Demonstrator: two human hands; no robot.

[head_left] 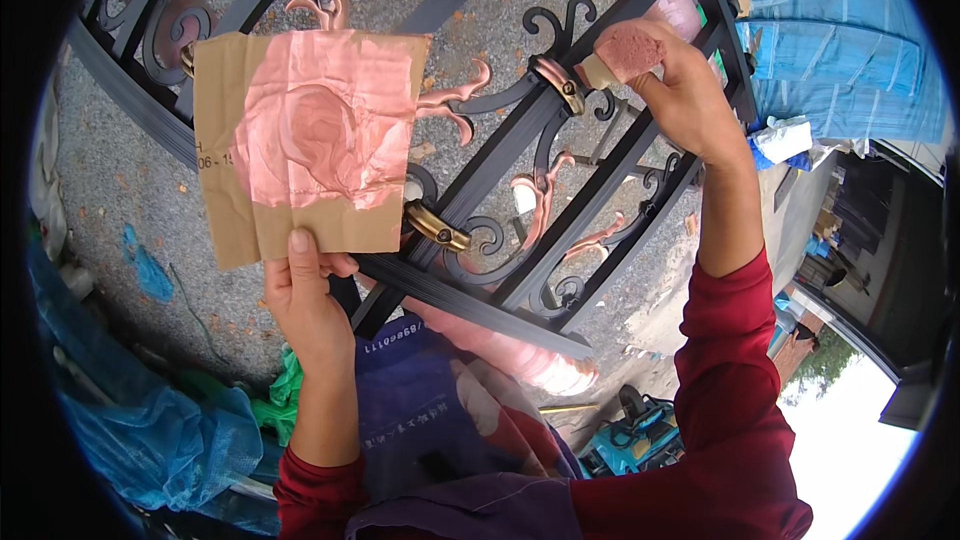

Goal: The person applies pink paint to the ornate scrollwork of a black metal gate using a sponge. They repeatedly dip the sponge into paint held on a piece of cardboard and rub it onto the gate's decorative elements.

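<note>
A piece of brown cardboard, smeared with wet copper-pink paint, is pinched at its lower edge by my left hand. In my right hand is a sponge whose face is coated with the same pink paint. The sponge is beside a bronze-coloured collar on the black metal railing; I cannot tell whether they touch. A second collar sits lower down, near the cardboard's right edge. Leaf-shaped scroll tips on the railing are copper-pink. The cardboard hides part of the railing.
Thick pink-coated rolls lie under the railing. Blue sheeting covers things at the upper right, and blue netting is heaped at the lower left. A teal power tool stands on the ground at the lower right.
</note>
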